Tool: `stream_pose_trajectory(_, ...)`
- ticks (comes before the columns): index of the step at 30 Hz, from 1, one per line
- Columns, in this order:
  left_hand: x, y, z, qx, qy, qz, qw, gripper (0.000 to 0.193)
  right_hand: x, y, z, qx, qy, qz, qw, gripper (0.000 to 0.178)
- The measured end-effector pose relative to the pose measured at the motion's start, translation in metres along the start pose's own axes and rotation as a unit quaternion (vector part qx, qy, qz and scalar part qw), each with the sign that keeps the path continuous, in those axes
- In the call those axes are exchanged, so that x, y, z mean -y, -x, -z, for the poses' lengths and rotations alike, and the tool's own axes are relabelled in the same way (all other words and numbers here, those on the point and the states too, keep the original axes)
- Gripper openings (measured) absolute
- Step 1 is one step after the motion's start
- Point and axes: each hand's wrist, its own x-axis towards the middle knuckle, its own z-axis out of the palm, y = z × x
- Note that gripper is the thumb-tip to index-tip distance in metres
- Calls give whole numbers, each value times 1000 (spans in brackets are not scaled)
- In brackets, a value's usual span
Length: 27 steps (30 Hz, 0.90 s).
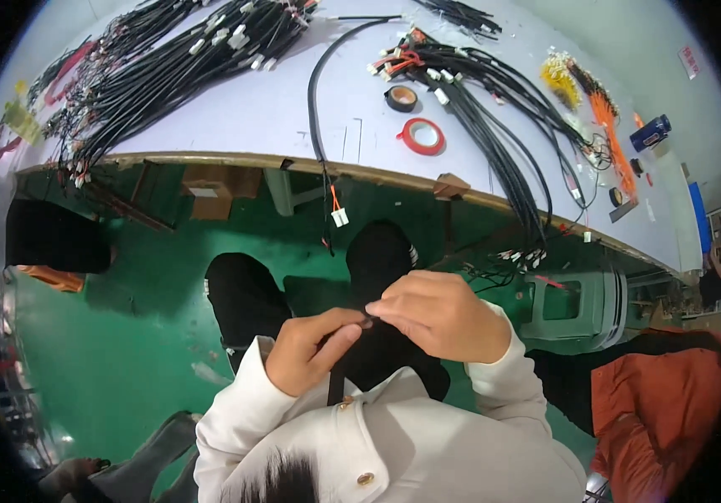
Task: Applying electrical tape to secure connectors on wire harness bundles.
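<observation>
My left hand [314, 348] and my right hand [440, 317] meet above my lap, both closed, with thumbs and forefingers pinched together. Between their fingertips is a small dark piece [367, 322], too small and too covered to name. A black strip [337, 386] shows below my left hand; whether it joins that piece I cannot tell. Ahead of my hands, a single black cable [313, 101] crosses the table and droops over its front edge. It ends in orange and black wires with a white connector [340, 218], apart from both hands.
The white table [235, 134] carries a large black cable bundle [184, 84], a second bundle [495, 126], black tape [401, 99], red-rimmed tape [422, 136], yellow and orange wires [604, 109] and a dark blue can [650, 132]. A stool [578, 306] and a person in orange [662, 394] are at right.
</observation>
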Motion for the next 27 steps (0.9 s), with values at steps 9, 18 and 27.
stream_pose_trajectory(9, 46, 3, -31, -11, 273, 114, 955, 17, -79, -60, 57, -225, 224, -97, 943, 34)
stream_pose_trajectory(18, 46, 3, -32, -68, 252, 118, 958, 16, -141, -134, 74, -145, 267, -219, 927, 37)
stream_pose_trajectory(27, 37, 8, -12, -92, 306, 100, 942, 33, -47, -71, 45, -166, -314, -173, 919, 47)
